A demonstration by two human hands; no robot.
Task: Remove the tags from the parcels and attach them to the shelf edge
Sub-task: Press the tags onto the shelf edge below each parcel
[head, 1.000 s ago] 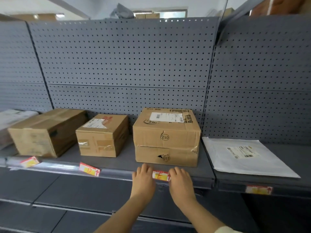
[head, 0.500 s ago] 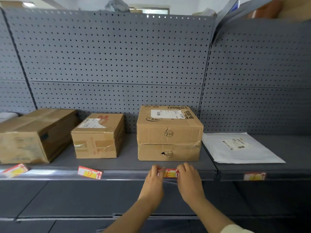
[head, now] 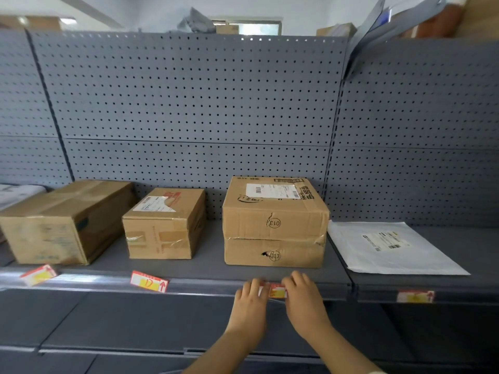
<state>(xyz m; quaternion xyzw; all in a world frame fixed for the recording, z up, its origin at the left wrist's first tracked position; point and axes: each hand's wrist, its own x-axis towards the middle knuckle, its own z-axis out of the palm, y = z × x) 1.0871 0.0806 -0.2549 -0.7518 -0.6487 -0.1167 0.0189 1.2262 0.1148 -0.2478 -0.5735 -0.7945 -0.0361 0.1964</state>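
Observation:
A red, white and yellow tag (head: 277, 290) lies against the grey shelf edge (head: 205, 287), below two stacked cardboard boxes (head: 274, 222) marked 013. My left hand (head: 249, 306) presses the tag's left end and my right hand (head: 303, 303) covers its right end, fingers flat on it. Other tags sit on the same edge: one (head: 149, 282) under the middle box (head: 164, 225), one tilted (head: 39, 274) under the large left box (head: 64, 222), one (head: 415, 296) under the white mailer (head: 391, 248).
Grey pegboard (head: 194, 103) backs the shelf. A lower shelf (head: 135, 325) runs beneath my hands. More parcels rest on top of the unit at upper right (head: 432, 20). A white parcel (head: 16, 193) shows at far left.
The view shifted slightly; both hands stay on the tag at the shelf edge, fingers moved closer together over it.

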